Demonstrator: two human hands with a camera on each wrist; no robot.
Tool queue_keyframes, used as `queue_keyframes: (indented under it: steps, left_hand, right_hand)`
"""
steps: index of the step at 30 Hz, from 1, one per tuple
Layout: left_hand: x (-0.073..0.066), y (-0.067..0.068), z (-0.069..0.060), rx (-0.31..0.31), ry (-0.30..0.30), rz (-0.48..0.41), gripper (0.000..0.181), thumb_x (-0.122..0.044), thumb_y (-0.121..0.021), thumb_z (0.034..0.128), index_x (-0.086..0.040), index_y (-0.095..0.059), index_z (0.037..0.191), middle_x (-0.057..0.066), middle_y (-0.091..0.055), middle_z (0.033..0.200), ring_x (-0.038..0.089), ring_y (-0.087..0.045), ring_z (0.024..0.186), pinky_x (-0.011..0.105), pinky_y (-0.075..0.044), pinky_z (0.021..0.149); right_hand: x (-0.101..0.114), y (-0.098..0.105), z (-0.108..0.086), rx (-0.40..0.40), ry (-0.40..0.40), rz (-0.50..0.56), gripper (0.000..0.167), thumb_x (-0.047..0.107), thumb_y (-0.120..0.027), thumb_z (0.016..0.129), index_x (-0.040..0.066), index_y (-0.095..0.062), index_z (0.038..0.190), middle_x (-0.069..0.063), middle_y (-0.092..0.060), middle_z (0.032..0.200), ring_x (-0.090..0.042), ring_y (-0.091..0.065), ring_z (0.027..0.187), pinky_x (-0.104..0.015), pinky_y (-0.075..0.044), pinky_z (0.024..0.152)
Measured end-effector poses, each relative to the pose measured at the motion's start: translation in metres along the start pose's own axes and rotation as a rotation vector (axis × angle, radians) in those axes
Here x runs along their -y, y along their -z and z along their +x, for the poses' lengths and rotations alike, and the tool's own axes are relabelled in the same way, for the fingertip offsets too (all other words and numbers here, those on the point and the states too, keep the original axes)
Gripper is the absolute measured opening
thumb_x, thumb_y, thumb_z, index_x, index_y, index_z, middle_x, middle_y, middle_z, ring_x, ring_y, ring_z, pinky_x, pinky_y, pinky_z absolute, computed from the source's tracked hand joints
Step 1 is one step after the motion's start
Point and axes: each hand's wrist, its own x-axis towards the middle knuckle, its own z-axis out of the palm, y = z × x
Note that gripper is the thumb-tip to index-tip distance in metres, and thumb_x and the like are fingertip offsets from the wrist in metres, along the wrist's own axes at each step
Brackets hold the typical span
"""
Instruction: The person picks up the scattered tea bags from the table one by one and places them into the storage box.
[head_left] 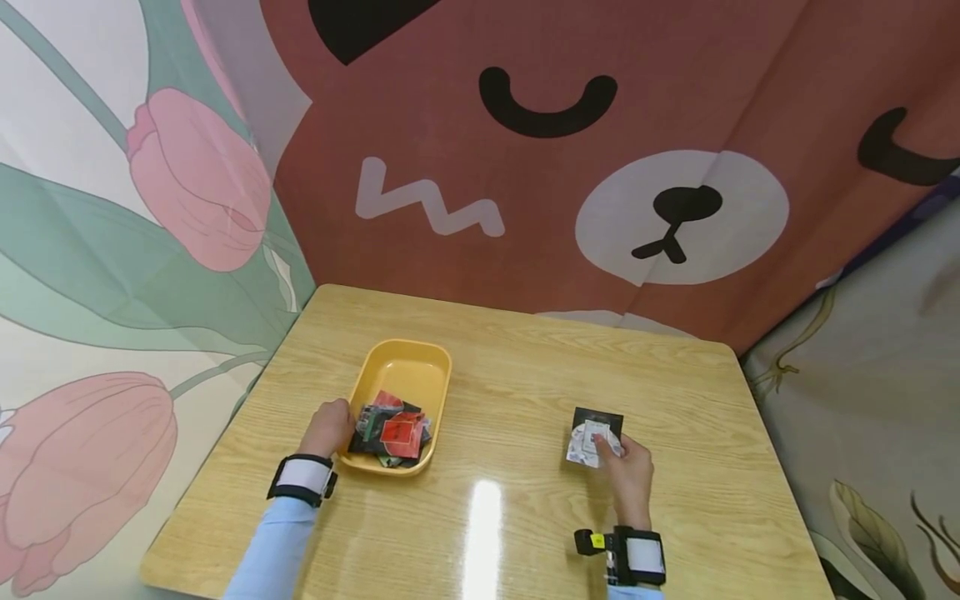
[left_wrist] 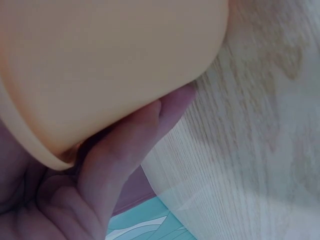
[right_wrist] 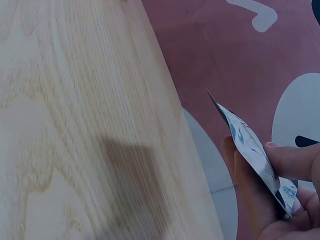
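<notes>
A yellow plastic tray stands on the table's left half, with several red, black and patterned packets heaped in its near end. My left hand grips the tray's left rim. In the left wrist view its fingers lie along the outside of the tray wall, the rim running into the palm. On the right, my right hand pinches a small white-and-black packet between thumb and fingers. Seen nearly edge-on in the right wrist view, the packet is above the tabletop and casts a shadow.
The wooden table carries a bright light reflection near its front. A brown curtain with a bear face hangs behind it. Flower-print cloth covers the left side, and a grey patterned cloth hangs on the right.
</notes>
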Motion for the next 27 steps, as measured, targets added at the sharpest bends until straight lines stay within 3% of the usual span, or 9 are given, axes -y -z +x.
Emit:
queue_keyframes:
  steps: [8,17,27]
  left_hand:
    - [0.001,0.001,0.000,-0.022,-0.026,0.006,0.017,0.000,-0.050,0.1021,0.013,-0.061,0.097,0.017,-0.061,0.079,0.025,-0.061,0.069,0.033,-0.052,0.061]
    - [0.001,0.001,-0.001,-0.015,-0.022,0.004,0.017,0.001,-0.051,0.1020,0.012,-0.062,0.098,0.015,-0.061,0.079,0.024,-0.061,0.069,0.033,-0.053,0.061]
    - [0.001,0.001,-0.002,0.001,-0.015,-0.005,0.016,0.001,-0.050,0.1027,0.013,-0.061,0.101,0.016,-0.061,0.081,0.024,-0.061,0.070,0.034,-0.053,0.062]
  right_hand:
    - [0.003,-0.007,0.001,0.021,0.003,0.040,0.033,0.011,-0.070,0.100,-0.015,-0.070,0.120,-0.028,-0.075,0.108,-0.004,-0.059,0.074,-0.018,-0.046,0.061]
    - [0.012,-0.018,-0.001,0.036,0.007,0.070,0.031,0.011,-0.070,0.100,-0.014,-0.072,0.118,-0.029,-0.075,0.110,-0.008,-0.061,0.077,-0.019,-0.046,0.063]
    - [0.022,-0.035,0.000,0.067,0.004,0.131,0.030,0.010,-0.071,0.099,-0.013,-0.072,0.117,-0.026,-0.076,0.107,-0.004,-0.063,0.075,-0.018,-0.047,0.065]
